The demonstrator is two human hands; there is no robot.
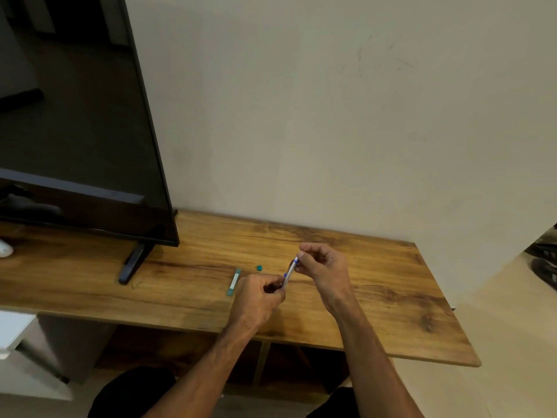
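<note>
Two hands work one clear, blue-tipped pen (pixel 290 271) just above the desk (pixel 391 297) at lower centre. The left hand (pixel 259 294) has its grip clamped on the lower end, and the right hand (pixel 324 270) pinches the top. Just beyond lie one green pen barrel (pixel 234 282) and one small green cap (pixel 259 267). One television (pixel 78 131) stands at upper left.

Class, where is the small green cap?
In the head view, the small green cap lies on the wooden table beyond the left hand, between the green stick and the held pen.
</note>
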